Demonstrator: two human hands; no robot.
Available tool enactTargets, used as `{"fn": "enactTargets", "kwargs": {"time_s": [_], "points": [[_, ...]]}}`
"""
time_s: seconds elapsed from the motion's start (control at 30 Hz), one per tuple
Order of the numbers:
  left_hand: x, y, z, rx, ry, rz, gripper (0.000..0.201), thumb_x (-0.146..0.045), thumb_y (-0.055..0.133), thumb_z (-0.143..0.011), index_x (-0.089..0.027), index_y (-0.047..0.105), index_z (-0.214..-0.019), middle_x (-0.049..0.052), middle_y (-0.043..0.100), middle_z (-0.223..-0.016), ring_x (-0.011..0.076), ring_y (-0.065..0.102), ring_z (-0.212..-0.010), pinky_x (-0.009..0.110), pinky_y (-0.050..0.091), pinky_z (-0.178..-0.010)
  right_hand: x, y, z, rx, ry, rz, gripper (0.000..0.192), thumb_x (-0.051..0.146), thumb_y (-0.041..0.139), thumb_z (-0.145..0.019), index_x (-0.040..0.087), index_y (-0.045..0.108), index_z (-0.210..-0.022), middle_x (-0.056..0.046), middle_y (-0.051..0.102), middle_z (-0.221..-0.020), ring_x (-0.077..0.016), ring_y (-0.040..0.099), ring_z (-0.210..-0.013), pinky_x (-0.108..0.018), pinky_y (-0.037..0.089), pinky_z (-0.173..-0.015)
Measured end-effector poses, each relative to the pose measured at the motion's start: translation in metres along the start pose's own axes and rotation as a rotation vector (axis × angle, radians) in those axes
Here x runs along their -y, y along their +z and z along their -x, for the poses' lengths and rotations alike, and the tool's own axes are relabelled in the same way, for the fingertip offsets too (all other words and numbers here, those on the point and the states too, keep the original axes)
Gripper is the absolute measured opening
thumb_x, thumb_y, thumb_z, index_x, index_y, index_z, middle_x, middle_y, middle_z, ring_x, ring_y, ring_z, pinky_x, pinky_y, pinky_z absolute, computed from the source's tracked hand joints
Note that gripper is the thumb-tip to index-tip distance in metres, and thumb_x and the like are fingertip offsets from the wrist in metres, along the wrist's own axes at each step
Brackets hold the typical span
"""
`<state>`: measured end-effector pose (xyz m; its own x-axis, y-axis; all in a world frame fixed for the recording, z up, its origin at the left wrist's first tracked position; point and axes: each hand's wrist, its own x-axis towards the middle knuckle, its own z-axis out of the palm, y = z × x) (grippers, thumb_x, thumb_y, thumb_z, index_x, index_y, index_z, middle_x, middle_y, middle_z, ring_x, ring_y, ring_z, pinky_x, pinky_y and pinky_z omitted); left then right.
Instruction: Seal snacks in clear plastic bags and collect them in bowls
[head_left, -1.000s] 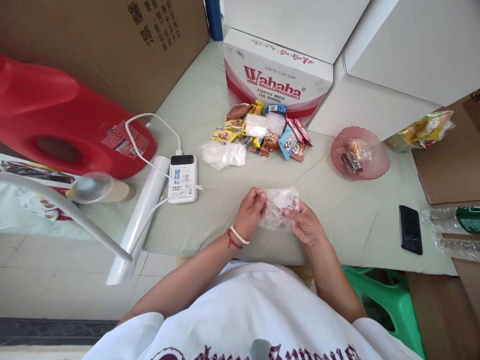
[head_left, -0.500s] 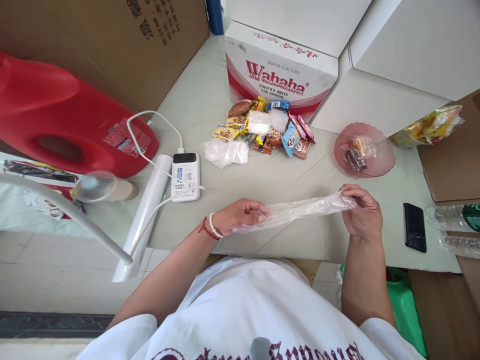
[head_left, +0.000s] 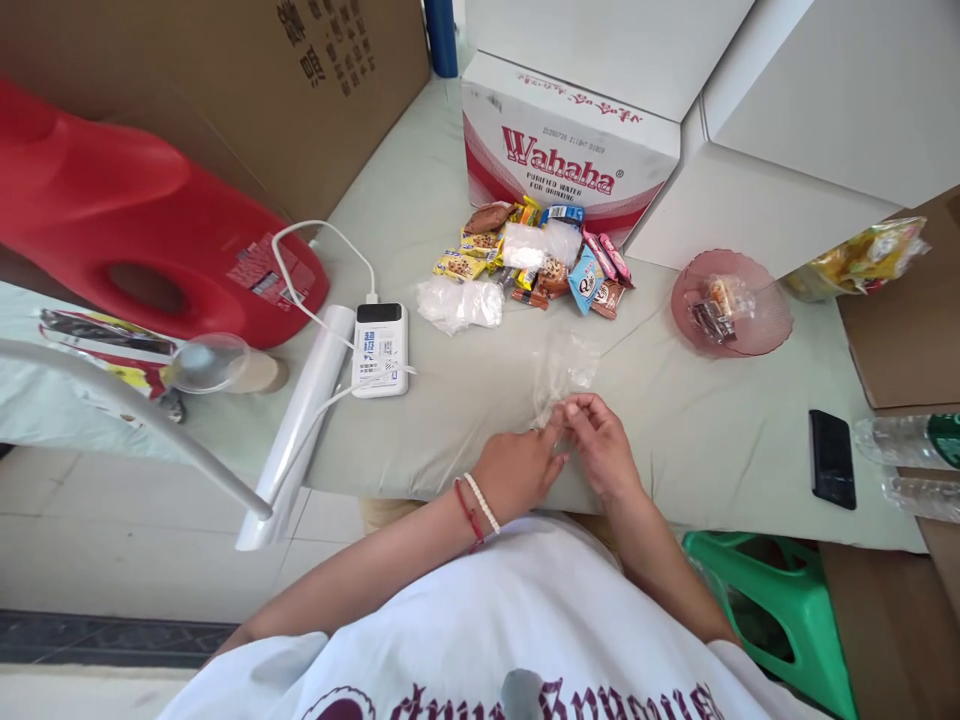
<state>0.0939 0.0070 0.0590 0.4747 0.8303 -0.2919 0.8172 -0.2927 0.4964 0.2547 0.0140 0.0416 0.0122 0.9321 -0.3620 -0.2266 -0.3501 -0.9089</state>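
Head view: clear plastic bag [head_left: 561, 372] lies on the desk [head_left: 712, 440] near the front edge, about mid-width, with its near end pinched between both hands. Left hand [head_left: 517, 470] and right hand [head_left: 600, 450] meet at that end, fingertips touching; each grip is clenched on the thin film, not released.

Risks, as I judge them:
- Film is thin and crumpled; pulling the two pinches apart too hard could tear it at the mouth.
- Layers probably cling, so fingers may slip and lose the edge.
- Bag is light and rests loose on the cloth; any draught or sleeve brush could flip it off the front edge.

Further out: another crumpled plastic wrap [head_left: 461, 303] and the snack pile [head_left: 536, 255] sit toward the back, by the Wahaha box [head_left: 570, 165]. Pink dish [head_left: 765, 300] is right of the pile, phone [head_left: 831, 458] near the right edge. Power bank [head_left: 381, 350] with cable is on the left; a forearm swing could snag that cable.
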Motion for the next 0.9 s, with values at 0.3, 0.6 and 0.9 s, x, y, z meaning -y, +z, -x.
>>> {"fn": "enactTargets", "kwargs": {"time_s": [0.3, 0.6, 0.9], "points": [[0.015, 0.025, -0.007, -0.359, -0.258, 0.62, 0.046, -0.057, 0.044, -0.099, -0.018, 0.062, -0.116, 0.004, 0.07, -0.087, 0.0189, 0.065, -0.073, 0.032, 0.048, -0.072, -0.012, -0.01, -0.006, -0.036, 0.02, -0.138, 0.037, 0.047, 0.087, -0.073, 0.022, 0.062, -0.082, 0.002, 0.064, -0.08, -0.0116, 0.054, -0.069, -0.025, 0.047, -0.066], [0.023, 0.012, -0.039, -0.354, -0.37, 1.525, 0.032, -0.047, 0.071, -0.076, -0.019, 0.056, -0.073, 0.0, 0.062, -0.077, 0.0146, 0.061, -0.076, 0.027, 0.051, -0.067, -0.007, -0.029, -0.004, -0.284, -0.108, -0.12, 0.042, 0.051, 0.085, -0.073, 0.023, 0.055, -0.086, 0.005, 0.058, -0.08, -0.0093, 0.054, -0.063, -0.022, 0.044, -0.051], [0.077, -0.002, -0.026, -0.351, -0.477, 0.972, 0.025, -0.043, 0.065, -0.084, -0.019, 0.059, -0.089, -0.005, 0.05, -0.062, 0.0112, 0.046, -0.048, 0.025, 0.041, -0.048, -0.009, -0.087, -0.01, -0.34, -0.036, 0.224, 0.035, 0.051, 0.073, -0.081, 0.023, 0.053, -0.088, 0.006, 0.055, -0.073, -0.0091, 0.046, -0.051, -0.023, 0.032, -0.043]]}}
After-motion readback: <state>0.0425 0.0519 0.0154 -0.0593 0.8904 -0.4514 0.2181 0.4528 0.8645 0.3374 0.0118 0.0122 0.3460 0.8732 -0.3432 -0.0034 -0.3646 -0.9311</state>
